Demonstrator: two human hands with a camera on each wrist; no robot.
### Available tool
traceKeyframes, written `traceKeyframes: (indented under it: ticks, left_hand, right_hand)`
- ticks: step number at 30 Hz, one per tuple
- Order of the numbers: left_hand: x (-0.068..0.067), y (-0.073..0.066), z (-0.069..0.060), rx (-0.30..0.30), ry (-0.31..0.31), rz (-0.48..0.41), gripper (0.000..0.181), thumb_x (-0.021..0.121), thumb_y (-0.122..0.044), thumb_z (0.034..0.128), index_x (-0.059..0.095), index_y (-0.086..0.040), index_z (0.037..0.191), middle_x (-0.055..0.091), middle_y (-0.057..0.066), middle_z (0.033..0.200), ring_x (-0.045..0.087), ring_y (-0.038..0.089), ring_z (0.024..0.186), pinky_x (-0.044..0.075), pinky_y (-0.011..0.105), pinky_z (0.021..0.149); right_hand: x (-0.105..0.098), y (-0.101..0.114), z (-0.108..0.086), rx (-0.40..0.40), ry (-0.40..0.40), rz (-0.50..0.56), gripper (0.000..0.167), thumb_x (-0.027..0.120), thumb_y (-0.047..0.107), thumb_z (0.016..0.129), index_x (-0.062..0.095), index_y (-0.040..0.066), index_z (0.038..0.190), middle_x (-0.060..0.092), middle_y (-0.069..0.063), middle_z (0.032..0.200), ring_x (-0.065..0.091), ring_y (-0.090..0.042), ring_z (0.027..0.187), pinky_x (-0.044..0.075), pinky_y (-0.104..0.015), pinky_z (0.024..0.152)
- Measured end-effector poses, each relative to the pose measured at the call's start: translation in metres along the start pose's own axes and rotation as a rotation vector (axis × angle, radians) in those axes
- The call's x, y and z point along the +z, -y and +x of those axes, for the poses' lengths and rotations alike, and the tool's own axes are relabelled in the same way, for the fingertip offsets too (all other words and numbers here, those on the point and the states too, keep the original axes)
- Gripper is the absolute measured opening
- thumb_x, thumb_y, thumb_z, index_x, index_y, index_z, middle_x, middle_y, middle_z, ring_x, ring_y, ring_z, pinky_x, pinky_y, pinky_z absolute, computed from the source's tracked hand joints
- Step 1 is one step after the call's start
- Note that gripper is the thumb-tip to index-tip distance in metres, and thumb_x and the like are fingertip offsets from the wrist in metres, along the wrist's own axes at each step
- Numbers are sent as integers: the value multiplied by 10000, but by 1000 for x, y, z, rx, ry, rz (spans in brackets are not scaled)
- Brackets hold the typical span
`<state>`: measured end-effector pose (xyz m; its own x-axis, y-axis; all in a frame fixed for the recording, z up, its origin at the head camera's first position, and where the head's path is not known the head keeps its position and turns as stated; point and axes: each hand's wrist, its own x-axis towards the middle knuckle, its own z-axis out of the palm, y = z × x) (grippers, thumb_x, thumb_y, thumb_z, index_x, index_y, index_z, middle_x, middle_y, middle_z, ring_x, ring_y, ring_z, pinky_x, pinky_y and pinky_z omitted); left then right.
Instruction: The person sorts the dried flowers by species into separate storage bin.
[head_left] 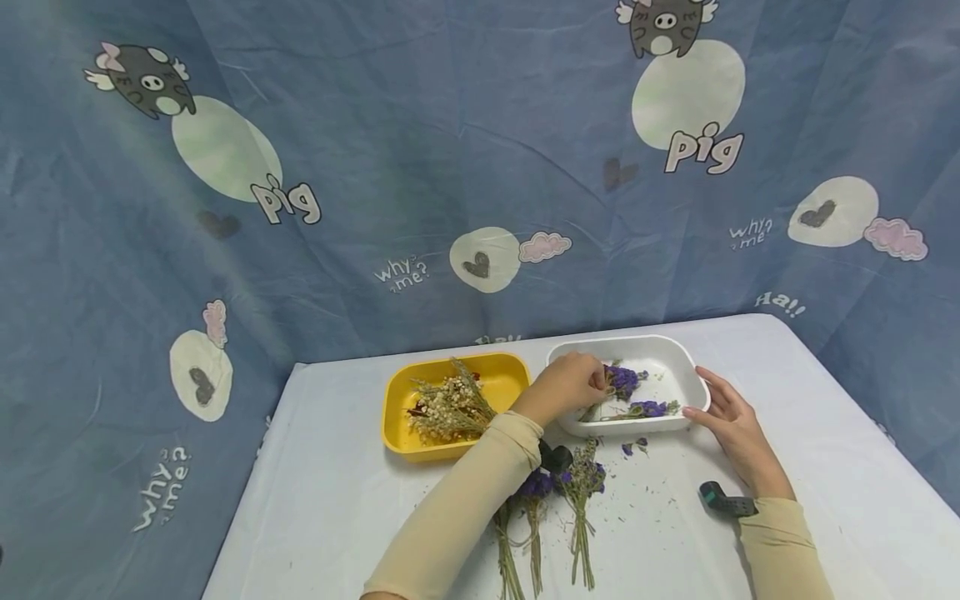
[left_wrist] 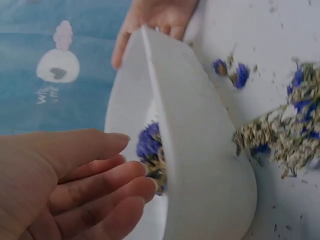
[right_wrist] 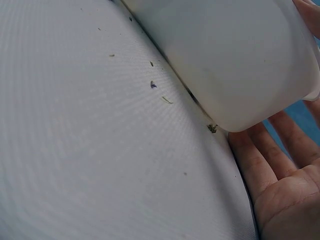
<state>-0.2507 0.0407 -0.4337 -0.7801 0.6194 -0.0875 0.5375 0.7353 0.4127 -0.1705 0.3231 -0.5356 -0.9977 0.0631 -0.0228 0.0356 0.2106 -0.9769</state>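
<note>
Cream sleeves (head_left: 457, 508) reached in from the lower edge over a white-covered worktop (head_left: 337, 492), a dark device (head_left: 727, 502) showing at the right wrist. The left hand (head_left: 566, 385) was inside the white tray (head_left: 637, 427), its fingers loosely bent and its thumb apart from them, the tips just at a purple flower bunch (head_left: 624, 380); the left wrist view showed no firm pinch on it. A second purple bunch (head_left: 651, 408) lay in the same tray, along the near wall. The right hand (head_left: 731, 421) gripped the tray's right end, thumb at the near corner and fingers spread around the outside.

In front of the tray, loose purple blooms (head_left: 633, 448) and tiny plant crumbs were scattered. More dried bunches (head_left: 581, 500) lay nearby, stems pointing toward the person, some partly hidden by the left sleeve. Left of the white tray stood a yellow tray (head_left: 431, 454), holding pale dried flowers (head_left: 450, 407). Behind everything hung a blue cloth (head_left: 412, 108) printed with winged pigs, hearts and lettering.
</note>
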Motion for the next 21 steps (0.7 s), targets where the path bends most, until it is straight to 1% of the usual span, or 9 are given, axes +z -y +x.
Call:
traceKeyframes:
  ticks: [4,9,10,13,15,17,18,19,21]
  left_hand:
    - [-4,-2,-7,11,6,-46,102,748,-262,968,745,-163,945,730,-37,916,614,44,716,529,174,660]
    - [-7,-4,-23,10,11,-98,102,754,-265,962,749,-185,898,723,-68,824,615,33,663,526,175,630]
    - [-7,-5,-27,10,5,-110,101,755,-266,960,751,-186,899,720,-72,815,613,29,658,539,183,637]
    - [-6,-6,-39,18,-16,-133,105,756,-275,960,752,-193,894,726,-82,808,614,14,648,559,225,749]
    - [-4,-8,-47,24,-26,-154,117,762,-276,955,748,-188,880,730,-77,819,609,11,655,565,239,769]
    - [0,-9,-55,25,-35,-169,132,766,-279,951,742,-190,857,732,-77,820,597,5,665,542,215,752]
    - [2,-10,-59,23,-37,-179,143,766,-279,950,739,-187,844,726,-77,815,587,7,669,537,197,718]
    - [4,-10,-63,18,-36,-195,150,765,-277,951,736,-181,839,721,-75,811,582,11,661,525,177,656]
    - [8,-12,-71,6,-44,-206,158,764,-282,951,739,-173,840,709,-79,797,572,12,641,498,154,609]
  right_hand:
    - [0,2,0,6,1,-4,844,734,208,975,240,304,1653,216,-137,1726,350,-205,1558,430,-71,1078]
    - [0,4,-1,22,4,-15,855,736,232,975,225,320,1655,201,-135,1730,309,-264,1575,420,-90,1103]
    - [0,4,-1,22,3,-18,857,738,235,974,226,319,1655,203,-138,1729,310,-271,1574,422,-92,1102]
    - [0,3,-2,20,1,-17,858,739,226,973,228,318,1655,208,-132,1729,327,-238,1568,426,-73,1083]
    - [0,1,-2,11,-2,-12,849,736,210,974,237,308,1654,216,-133,1727,340,-220,1563,429,-65,1070]
    - [1,1,-3,6,-1,-5,843,734,202,975,244,307,1652,216,-126,1728,345,-201,1560,430,-57,1062]
    - [0,1,-2,4,0,-4,840,731,200,977,244,306,1653,213,-125,1729,343,-199,1561,429,-57,1064]
    - [0,1,-2,2,0,-4,837,730,200,977,246,307,1652,212,-124,1730,343,-199,1561,429,-57,1064]
    - [0,1,-2,1,-1,-5,836,731,206,977,247,308,1652,212,-127,1730,347,-201,1560,430,-59,1066]
